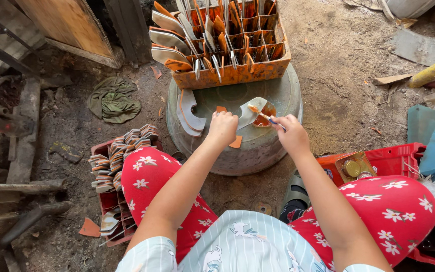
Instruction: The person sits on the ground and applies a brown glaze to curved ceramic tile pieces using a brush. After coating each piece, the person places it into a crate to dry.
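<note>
**Brush on a curved blade, over the upturned basin**

Your left hand (222, 128) is closed around the lower end of a pale, curved metal blade (250, 114), holding it tilted above the upturned grey metal basin (278, 95). Your right hand (291, 134) pinches a thin paintbrush (263, 116) between its fingers, and the orange-tipped bristles touch the blade's upper face. Just behind the blade sits a small pool of orange paint (268, 112) on the basin's top.

To the left of your hands, a few more curved blades (188, 112) lie stacked on the basin. An orange-stained crate (232, 75) rests on the basin's far edge, its compartments packed with upright blades already coated orange and grey.

By your left knee, a red crate (107, 201) holds bundles of small unpainted pieces. At your right knee, another red crate (399, 156) carries a small tin with a gold lid (352, 167). A crumpled green cloth (113, 100) lies on the dirt floor to the left, well apart from the basin
</note>
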